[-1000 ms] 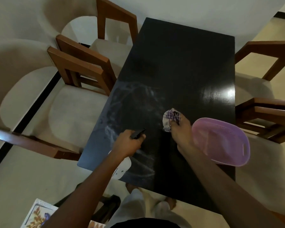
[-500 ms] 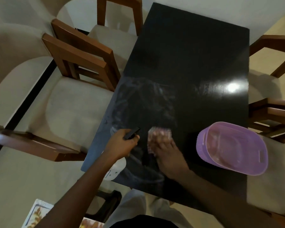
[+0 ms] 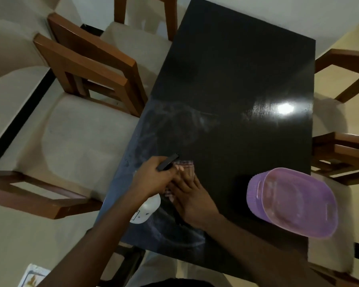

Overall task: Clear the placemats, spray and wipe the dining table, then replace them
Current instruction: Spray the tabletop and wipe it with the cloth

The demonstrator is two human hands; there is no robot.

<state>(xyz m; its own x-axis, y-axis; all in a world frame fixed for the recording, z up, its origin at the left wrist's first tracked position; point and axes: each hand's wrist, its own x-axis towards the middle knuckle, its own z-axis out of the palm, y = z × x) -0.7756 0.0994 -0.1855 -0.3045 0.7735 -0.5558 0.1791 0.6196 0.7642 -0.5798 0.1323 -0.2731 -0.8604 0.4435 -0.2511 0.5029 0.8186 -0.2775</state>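
The black dining table (image 3: 236, 83) shows pale wet streaks on its near left half. My left hand (image 3: 153, 178) grips a white spray bottle (image 3: 146, 210) with a black trigger head, held over the table's near left part. My right hand (image 3: 192, 195) presses a checked cloth (image 3: 184, 163) flat on the tabletop right beside the left hand, fingers spread over it. Only the cloth's far edge shows past my fingers. A printed placemat (image 3: 32, 276) lies low at the bottom left, off the table.
A purple plastic basin (image 3: 294, 204) sits upside down on the table's near right corner. Wooden chairs with beige cushions stand at the left (image 3: 87, 65), far left (image 3: 145, 11) and right (image 3: 344, 154) sides. A lamp glare marks the right part of the tabletop.
My right hand slid the cloth leftward and toward me, ending beside the left hand. The left hand kept the bottle in about the same place.
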